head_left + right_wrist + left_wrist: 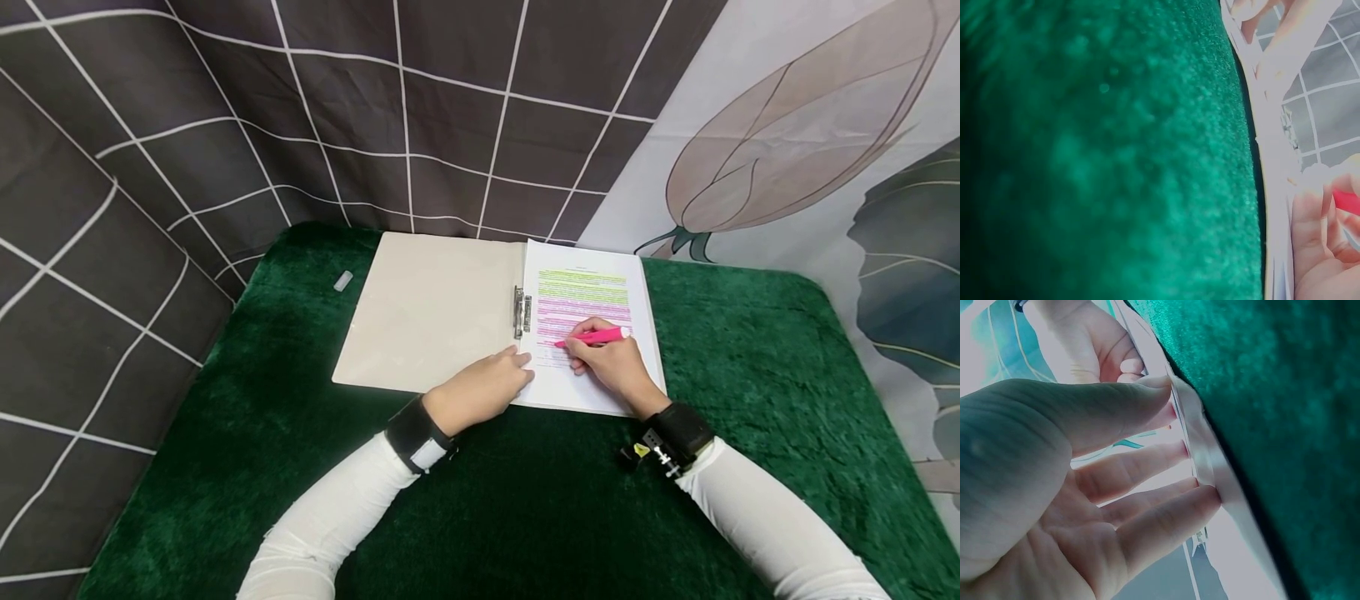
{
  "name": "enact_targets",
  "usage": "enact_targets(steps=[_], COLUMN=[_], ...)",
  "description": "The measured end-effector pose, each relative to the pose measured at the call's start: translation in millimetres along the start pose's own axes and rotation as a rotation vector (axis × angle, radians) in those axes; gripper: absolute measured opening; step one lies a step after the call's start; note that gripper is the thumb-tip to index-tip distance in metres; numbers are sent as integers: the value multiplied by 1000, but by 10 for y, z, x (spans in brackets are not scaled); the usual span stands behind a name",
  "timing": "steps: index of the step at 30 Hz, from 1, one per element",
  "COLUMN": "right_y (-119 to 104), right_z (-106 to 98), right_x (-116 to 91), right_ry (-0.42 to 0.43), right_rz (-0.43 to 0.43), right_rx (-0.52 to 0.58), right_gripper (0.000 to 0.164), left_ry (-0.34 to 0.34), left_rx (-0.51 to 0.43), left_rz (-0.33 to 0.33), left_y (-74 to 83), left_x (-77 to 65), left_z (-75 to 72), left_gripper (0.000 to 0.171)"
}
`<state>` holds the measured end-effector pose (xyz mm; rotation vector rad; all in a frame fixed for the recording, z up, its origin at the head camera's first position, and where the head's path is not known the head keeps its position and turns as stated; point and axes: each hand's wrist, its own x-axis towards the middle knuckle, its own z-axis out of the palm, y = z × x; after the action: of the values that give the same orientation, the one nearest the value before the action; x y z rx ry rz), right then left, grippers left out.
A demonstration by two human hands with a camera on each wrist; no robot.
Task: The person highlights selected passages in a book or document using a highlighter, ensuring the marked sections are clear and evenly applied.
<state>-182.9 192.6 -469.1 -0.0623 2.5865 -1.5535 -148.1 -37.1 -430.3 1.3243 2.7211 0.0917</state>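
Note:
My right hand (pixel 611 362) pinches a pink highlighter (pixel 597 336), its tip on the printed sheet (pixel 585 387). The upper lines of text are marked yellow-green, the ones below them pink, down to about the tip. In the right wrist view, a bit of the pink highlighter (pixel 1347 201) shows between the fingers. My left hand (pixel 483 387) rests with extended fingers on the sheet's lower left edge and the folder. The left wrist view shows its fingertips (pixel 1175 500) touching the paper edge. The cream folder (pixel 435 308) lies spread out flat, and its metal clip (pixel 522 312) stands at the sheet's left side.
A small whitish block (pixel 342 281) lies left of the folder; its kind is unclear. Green plush cloth (pixel 750 358) covers the table. A dark curtain with a white grid (pixel 450 108) hangs directly behind, beside a leaf-patterned one (pixel 787 167) on the right.

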Motion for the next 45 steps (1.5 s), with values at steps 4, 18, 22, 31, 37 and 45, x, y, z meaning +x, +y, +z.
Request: enact_targets(steps=[4,18,22,31,37,45], right_y=[-2,3,11,21,30,30], right_z=[-9,-67,-74,-96,-124,-150], right_x=[-7,-28,-32,-45,-45,-55], right_ry=[-1,-24,-27,-21,-19,-12], right_rz=[9,32,36,26,30,43], right_rx=[-5,-3,0,4,-2,-5], right_gripper=[22,25,26,27,25,27], left_ry=[8,3,5,1,8,21], left_rx=[-7,10,9,2,-3,5], left_rz=[5,4,2,2,8,16], left_y=[0,-8,-8,-5,-5,-11], left_x=[2,5,4,10,17,16], left_z=[4,29,32,33,32,40], left_gripper=[31,32,32,32,31,30])
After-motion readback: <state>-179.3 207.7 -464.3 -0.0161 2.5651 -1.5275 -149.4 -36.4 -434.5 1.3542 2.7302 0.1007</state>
